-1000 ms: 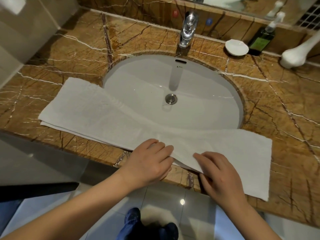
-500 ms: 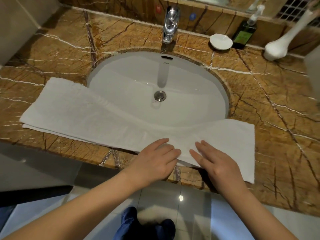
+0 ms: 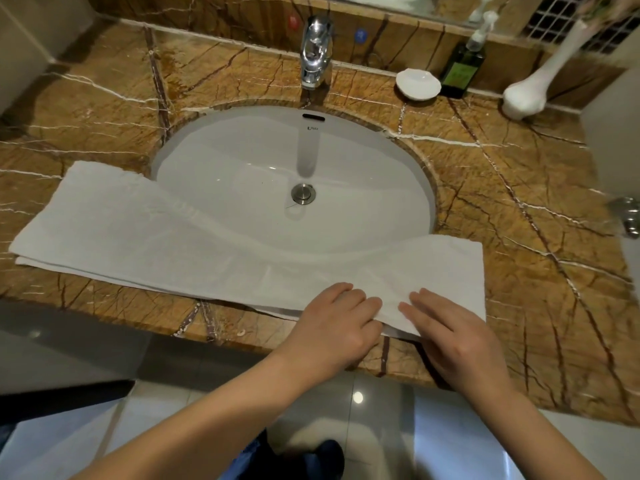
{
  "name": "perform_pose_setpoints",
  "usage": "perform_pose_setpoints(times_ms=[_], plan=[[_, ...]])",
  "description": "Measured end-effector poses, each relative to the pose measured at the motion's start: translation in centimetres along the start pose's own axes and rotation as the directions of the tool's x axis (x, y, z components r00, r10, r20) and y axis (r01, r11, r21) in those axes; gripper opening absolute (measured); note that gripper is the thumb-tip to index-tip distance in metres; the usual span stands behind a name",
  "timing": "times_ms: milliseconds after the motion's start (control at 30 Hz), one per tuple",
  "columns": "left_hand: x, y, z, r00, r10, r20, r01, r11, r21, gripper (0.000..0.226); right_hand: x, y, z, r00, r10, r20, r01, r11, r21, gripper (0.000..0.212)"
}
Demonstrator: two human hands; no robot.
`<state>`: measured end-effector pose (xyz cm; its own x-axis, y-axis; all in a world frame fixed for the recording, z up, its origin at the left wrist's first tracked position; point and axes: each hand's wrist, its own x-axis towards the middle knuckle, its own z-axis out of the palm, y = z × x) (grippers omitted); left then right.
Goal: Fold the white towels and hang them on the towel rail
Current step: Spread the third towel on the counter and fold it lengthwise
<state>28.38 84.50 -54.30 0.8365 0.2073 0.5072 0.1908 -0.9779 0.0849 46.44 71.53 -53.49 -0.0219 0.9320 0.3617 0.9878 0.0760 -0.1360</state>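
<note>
A white towel (image 3: 145, 233), folded into a long strip, lies along the front of the marble counter (image 3: 519, 188). Its middle sags over the near rim of the sink (image 3: 427, 188). My left hand (image 3: 341, 322) rests on the towel's front edge right of centre, with the fingers bent over the cloth and the thumb hidden. Just beside it, my right hand (image 3: 450, 332) lies flat on the towel with straight fingers. The top layer lifts slightly between the two hands. No towel rail is in view.
A chrome tap (image 3: 315, 53) stands behind the sink. At the back right are a white soap dish (image 3: 417, 84), a dark pump bottle (image 3: 462, 69) and a white vase (image 3: 530, 95). A chrome fitting (image 3: 628, 216) sits at the right edge. Tiled floor lies below the counter.
My hands have drawn closer together on the towel's front edge, and the right fingers have straightened onto the cloth. The view has shifted slightly; the towel stays spread across the counter.
</note>
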Motion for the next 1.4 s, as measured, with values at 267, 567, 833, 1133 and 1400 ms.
perform_pose_setpoints(times_ms=[267, 567, 833, 1133, 1400], plan=[[1.2, 1.1, 1.2, 0.999, 0.042, -0.024, -0.043, 0.999, -0.026, 0.012, -1.7, 2.2, -1.4, 0.995, -0.079, 0.065, 0.081, 0.996, -0.034, 0.042], [0.1, 1.3, 0.1, 0.995, 0.071, 0.067, -0.066, 0.994, -0.083, 0.021, -2.5, 2.1, -1.2, 0.996, -0.035, 0.088, 0.034, 0.999, 0.015, 0.041], [0.0, 1.7, 0.4, 0.995, 0.043, 0.087, -0.04, 0.998, -0.044, 0.009, 0.8, 1.8, -3.6, 0.786, 0.618, -0.007, -0.589, 0.751, 0.298, 0.035], [0.4, 2.1, 0.5, 0.999, 0.049, 0.023, -0.049, 0.998, -0.033, 0.02, 7.2, 6.2, -2.4, 0.192, 0.94, 0.282, -0.899, 0.053, 0.434, 0.037], [-0.4, 3.2, 1.3, 0.994, 0.05, 0.096, -0.036, 0.989, -0.141, 0.012, 6.0, 6.8, -1.4, 0.352, 0.936, 0.018, -0.929, 0.347, 0.132, 0.025]])
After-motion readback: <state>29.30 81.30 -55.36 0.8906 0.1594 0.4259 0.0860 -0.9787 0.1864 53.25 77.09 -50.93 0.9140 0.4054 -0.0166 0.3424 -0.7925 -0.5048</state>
